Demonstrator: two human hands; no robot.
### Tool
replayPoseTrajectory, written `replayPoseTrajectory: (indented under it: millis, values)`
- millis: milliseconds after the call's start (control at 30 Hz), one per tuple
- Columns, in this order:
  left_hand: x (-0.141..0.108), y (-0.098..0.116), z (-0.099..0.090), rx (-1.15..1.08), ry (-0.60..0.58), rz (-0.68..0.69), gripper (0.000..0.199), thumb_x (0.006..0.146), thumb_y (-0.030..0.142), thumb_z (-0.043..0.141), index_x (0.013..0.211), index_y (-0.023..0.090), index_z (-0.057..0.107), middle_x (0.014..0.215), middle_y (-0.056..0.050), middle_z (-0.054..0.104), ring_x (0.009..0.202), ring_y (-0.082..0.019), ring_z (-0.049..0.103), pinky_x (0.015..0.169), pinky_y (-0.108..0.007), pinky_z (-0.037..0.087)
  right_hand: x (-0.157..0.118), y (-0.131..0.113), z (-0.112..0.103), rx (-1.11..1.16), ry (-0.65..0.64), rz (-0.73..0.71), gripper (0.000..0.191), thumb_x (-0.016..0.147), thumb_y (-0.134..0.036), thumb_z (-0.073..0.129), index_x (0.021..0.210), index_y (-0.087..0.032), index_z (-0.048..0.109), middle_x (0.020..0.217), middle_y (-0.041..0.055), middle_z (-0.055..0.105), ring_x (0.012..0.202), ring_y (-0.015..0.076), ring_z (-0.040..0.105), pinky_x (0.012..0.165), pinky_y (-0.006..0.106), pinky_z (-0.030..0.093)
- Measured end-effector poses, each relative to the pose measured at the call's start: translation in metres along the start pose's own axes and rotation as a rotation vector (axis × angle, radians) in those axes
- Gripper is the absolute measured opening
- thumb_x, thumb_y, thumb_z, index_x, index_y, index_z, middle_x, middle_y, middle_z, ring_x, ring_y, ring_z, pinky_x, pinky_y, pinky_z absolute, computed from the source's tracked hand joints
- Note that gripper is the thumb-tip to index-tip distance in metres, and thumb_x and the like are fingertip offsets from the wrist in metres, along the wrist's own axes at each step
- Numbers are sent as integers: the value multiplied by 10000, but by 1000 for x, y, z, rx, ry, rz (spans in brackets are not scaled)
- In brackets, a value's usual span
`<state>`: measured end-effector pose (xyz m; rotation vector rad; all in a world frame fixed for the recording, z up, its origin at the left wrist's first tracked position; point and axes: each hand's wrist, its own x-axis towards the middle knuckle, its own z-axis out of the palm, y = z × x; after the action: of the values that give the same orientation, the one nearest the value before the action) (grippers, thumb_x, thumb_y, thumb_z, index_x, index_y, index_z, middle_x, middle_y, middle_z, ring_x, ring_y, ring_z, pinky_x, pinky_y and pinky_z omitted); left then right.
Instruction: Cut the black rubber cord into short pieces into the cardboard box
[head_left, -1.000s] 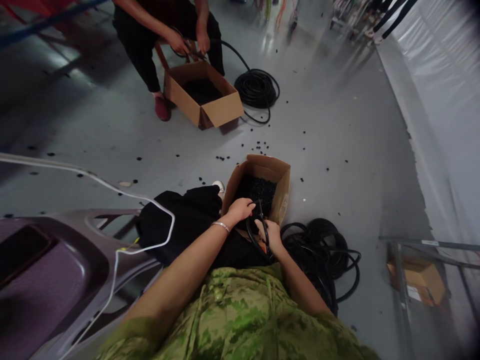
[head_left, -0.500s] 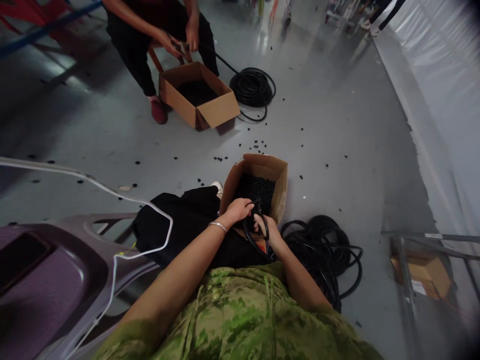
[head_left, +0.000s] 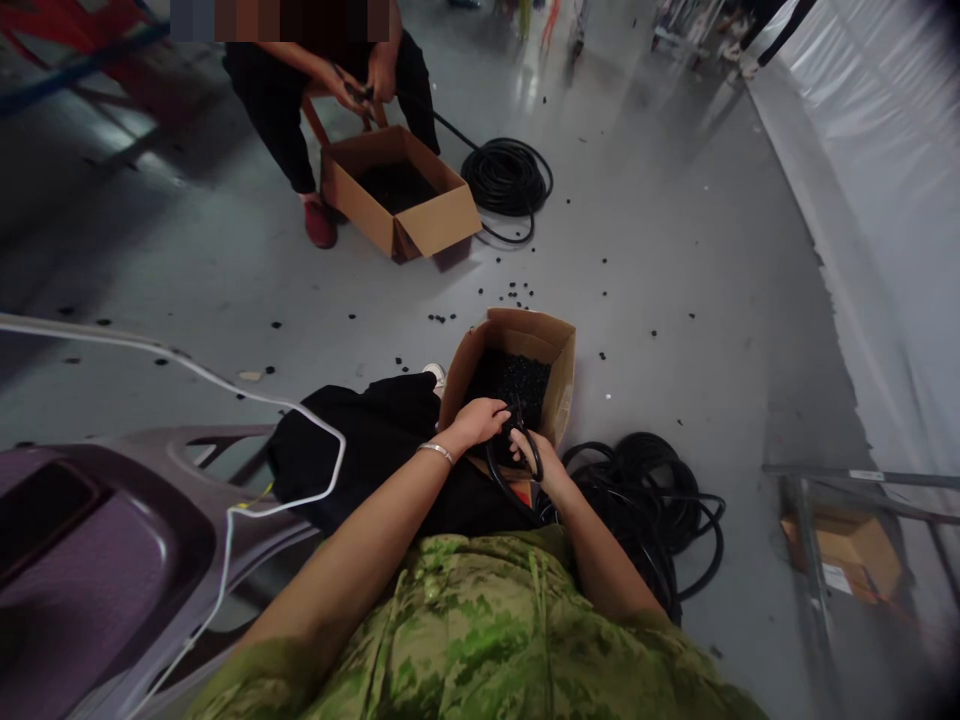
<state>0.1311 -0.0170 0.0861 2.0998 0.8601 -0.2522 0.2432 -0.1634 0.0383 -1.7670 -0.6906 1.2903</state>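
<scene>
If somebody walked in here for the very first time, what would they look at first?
Probably the bright green patterned top at the bottom, and just above it the two hands, the left on a black tube and the right on scissors. Next might come the open cardboard box in the middle, with its heap of little black bits, or the big purple chair at lower left.

Item: chair [head_left: 112,600], purple and grey, at my left, phone [head_left: 49,505] flat on the seat. Item: white cable [head_left: 343,455], bent, crossing my view from the left. Item: metal frame [head_left: 814,560], to my right; tan carton [head_left: 862,548] by it. Item: pale sheeting [head_left: 892,200], far right. Item: seated person [head_left: 274,120] ahead of me, red shoe [head_left: 320,226], box [head_left: 358,210] and black coil [head_left: 504,180] close by.
</scene>
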Motion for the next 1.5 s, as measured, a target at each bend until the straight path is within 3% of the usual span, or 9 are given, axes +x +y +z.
replayPoseTrajectory:
  millis: [233,800,1100,1267,1500]
  values:
    - [0,1,0,-18,15,-7,302,939,298,431,849,174,691,766,-33,695,703,-158,605,665,-239,409,0,6,3,130,-19,30,550,769,-698,589,868,-163,673,776,37,647,655,139,575,597,240,412]
    - [0,0,-1,-6,-12,24,305,924,293,437,795,181,689,751,-33,698,693,-155,605,674,-235,416,0,4,2,69,24,5,532,780,-668,579,845,-145,654,707,16,607,573,107,541,529,210,399]
    - [8,-9,-4,-61,-58,-45,319,892,305,458,687,175,665,670,-14,670,592,-136,569,628,-243,414,-5,16,-4,-236,102,35,557,796,-692,538,633,-164,610,458,-14,516,359,103,472,404,219,349]
    - [10,-11,1,-110,-58,-45,317,893,303,454,683,174,653,663,-13,674,575,-122,564,600,-226,419,-8,21,-10,-416,134,-32,554,815,-679,526,544,-198,576,428,3,538,393,138,522,449,238,382]
    - [13,-13,8,-43,-54,-87,285,873,301,474,721,179,681,674,-21,698,593,-128,587,577,-221,419,-14,27,3,-547,210,-76,595,841,-675,499,478,-206,537,413,16,525,447,148,518,487,244,336]
